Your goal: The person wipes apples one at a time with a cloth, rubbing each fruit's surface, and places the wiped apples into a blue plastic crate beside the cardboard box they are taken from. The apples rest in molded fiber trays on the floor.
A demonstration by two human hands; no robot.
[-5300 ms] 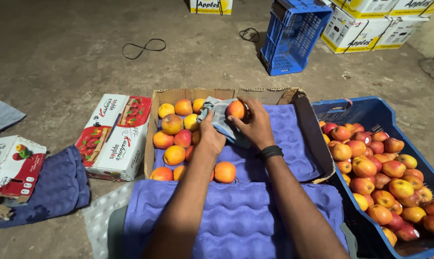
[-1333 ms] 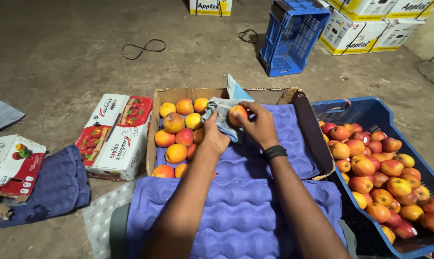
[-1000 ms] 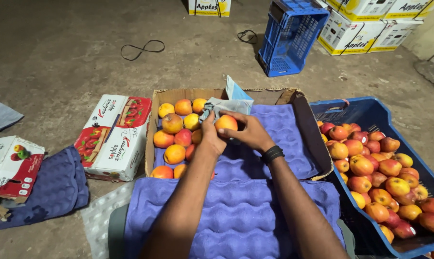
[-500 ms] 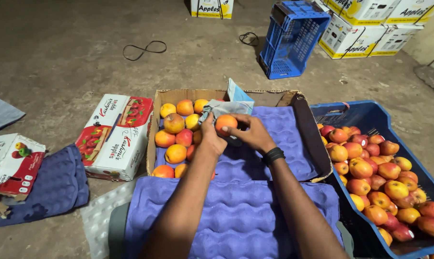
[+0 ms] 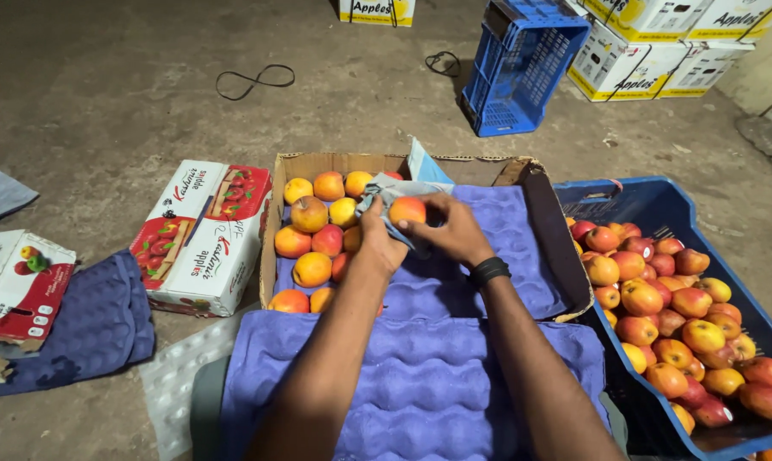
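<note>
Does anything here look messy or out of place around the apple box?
Mostly tidy, but a few things lie loose on the concrete floor: a flattened printed carton beside a crumpled dark blue tray at the left, and a black strap loop farther off. The blue crate beyond is tipped on its side, empty.

A big blue crate (image 5: 650, 209) full of apples stood on the right. An empty blue crate (image 5: 527, 68) sat farther back. Closed apple boxes (image 5: 202, 235) lay on the left beside a dark purple tray (image 5: 87, 320).
</note>
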